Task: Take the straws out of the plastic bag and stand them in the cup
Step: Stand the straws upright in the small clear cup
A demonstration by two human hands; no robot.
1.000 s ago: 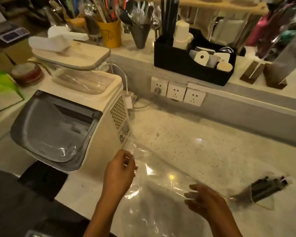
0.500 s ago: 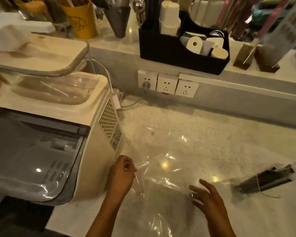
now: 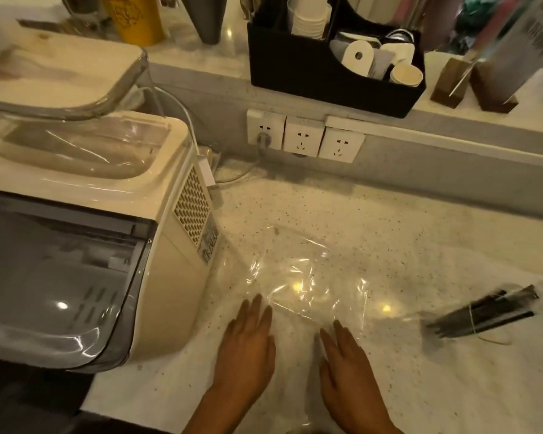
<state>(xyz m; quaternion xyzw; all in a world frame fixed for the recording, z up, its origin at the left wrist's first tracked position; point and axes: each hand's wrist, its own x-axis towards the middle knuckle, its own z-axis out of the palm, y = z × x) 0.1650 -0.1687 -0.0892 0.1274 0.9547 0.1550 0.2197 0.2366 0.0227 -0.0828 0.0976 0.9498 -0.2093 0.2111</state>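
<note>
We note both hands, left hand and right hand, flat with fingers straight on the limp, slippery plastic bag; the light, stiff straws look best gripped mid-bundle.

Clear plastic bag: flat, crinkled, glossy, at lower ctr of frame; dark straws: bundled w/ thin tie, lying tilted at right edge, apart from bag.

Bag flat on the bench, machine to its left, straws to its right
</note>
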